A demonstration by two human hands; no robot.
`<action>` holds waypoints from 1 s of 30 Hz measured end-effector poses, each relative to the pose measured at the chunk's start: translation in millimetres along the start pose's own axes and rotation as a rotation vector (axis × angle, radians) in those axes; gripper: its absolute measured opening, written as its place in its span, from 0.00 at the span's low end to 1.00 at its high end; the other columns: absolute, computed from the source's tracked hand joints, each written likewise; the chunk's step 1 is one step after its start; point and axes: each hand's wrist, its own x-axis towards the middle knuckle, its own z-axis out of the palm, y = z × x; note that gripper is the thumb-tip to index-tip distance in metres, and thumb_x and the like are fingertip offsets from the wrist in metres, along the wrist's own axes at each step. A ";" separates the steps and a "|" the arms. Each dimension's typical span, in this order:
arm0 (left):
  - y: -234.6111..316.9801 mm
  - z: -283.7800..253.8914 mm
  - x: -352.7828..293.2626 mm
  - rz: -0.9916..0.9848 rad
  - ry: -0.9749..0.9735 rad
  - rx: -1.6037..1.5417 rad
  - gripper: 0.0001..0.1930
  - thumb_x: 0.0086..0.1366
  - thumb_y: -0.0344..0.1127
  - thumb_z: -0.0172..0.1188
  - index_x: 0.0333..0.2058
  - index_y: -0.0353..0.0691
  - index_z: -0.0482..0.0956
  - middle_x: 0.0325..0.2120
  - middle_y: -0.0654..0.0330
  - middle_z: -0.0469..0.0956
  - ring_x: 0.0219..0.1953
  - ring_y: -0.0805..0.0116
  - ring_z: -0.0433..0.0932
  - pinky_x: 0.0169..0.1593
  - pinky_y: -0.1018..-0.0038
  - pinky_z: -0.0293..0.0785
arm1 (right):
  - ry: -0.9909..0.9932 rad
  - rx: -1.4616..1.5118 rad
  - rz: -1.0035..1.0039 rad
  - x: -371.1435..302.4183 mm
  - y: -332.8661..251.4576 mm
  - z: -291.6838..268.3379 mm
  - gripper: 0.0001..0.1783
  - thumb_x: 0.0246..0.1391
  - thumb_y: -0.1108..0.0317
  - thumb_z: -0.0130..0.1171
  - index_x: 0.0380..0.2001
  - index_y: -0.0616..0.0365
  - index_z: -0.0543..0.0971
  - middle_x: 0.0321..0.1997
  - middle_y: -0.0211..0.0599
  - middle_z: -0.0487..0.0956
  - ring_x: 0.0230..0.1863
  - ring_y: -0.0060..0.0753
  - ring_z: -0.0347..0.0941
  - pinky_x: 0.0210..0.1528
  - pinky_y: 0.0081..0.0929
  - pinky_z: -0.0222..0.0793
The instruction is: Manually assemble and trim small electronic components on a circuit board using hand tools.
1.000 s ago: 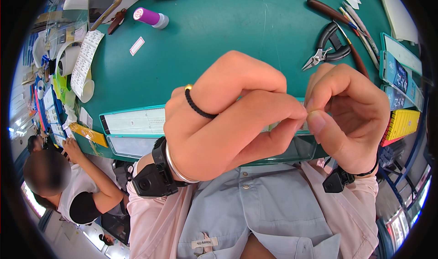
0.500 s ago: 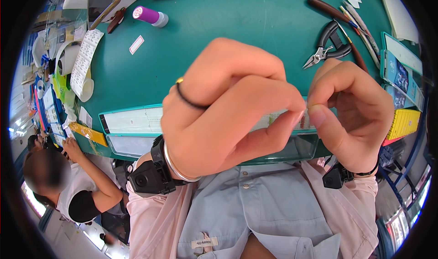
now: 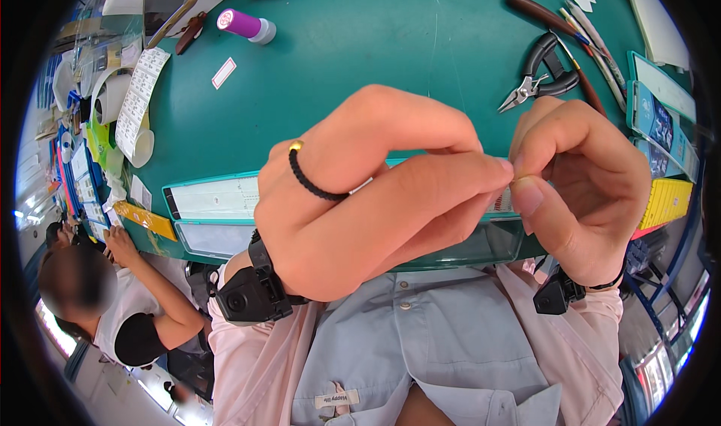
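My left hand (image 3: 375,193) is closed, its fingers bent and its fingertips pinched together at the right. A black braided ring with a gold bead (image 3: 304,177) circles one of its fingers. Thumb and index finger of my right hand (image 3: 582,186) are pressed together, meeting the tips of the left hand. Whatever the two pinches hold is too small to make out. Beneath the hands lies a long, shallow case with a teal rim (image 3: 214,195), partly covered by them; small red marks show on its white inside between the hands.
Black-handled cutting pliers (image 3: 544,66) lie beyond my right hand, near several slim tools (image 3: 593,47). A purple stamp (image 3: 244,25) and a small red-bordered label (image 3: 224,73) are at the far left. A yellow box (image 3: 665,203) stands at right. Another person (image 3: 150,306) sits at left.
My left hand has turned and its fingertips have moved right to meet the right hand's pinch; its fingers have drawn closer together. The right hand has barely moved.
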 end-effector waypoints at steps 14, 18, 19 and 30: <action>0.0 1.8 -2.2 -0.030 0.011 0.005 0.15 0.47 0.17 0.73 0.35 0.35 0.86 0.35 0.56 0.77 0.27 0.76 0.75 0.22 0.84 0.68 | -0.061 -0.152 -0.081 1.7 0.1 -3.3 0.08 0.50 0.77 0.62 0.35 0.66 0.76 0.31 0.36 0.75 0.33 0.28 0.69 0.36 0.25 0.63; -1.0 0.7 2.0 -0.077 -0.003 -0.112 0.11 0.51 0.19 0.71 0.35 0.33 0.85 0.35 0.54 0.77 0.24 0.77 0.75 0.21 0.85 0.67 | -0.048 -0.332 -0.397 5.9 8.0 -9.9 0.09 0.52 0.77 0.61 0.37 0.67 0.76 0.32 0.39 0.75 0.33 0.31 0.70 0.36 0.27 0.65; -1.3 0.2 2.9 -0.076 -0.002 -0.111 0.11 0.51 0.19 0.71 0.35 0.33 0.85 0.35 0.54 0.77 0.24 0.77 0.75 0.21 0.85 0.67 | -0.037 -0.371 -0.494 6.9 8.6 -10.7 0.09 0.52 0.78 0.60 0.38 0.67 0.75 0.32 0.41 0.76 0.33 0.33 0.71 0.36 0.28 0.65; -3.9 -0.1 0.7 -0.053 -0.010 -0.164 0.10 0.53 0.19 0.71 0.35 0.31 0.84 0.36 0.52 0.76 0.25 0.75 0.75 0.22 0.84 0.69 | -0.124 -0.542 -0.671 13.0 7.5 -13.5 0.11 0.48 0.84 0.59 0.37 0.67 0.76 0.32 0.45 0.76 0.31 0.37 0.72 0.33 0.30 0.67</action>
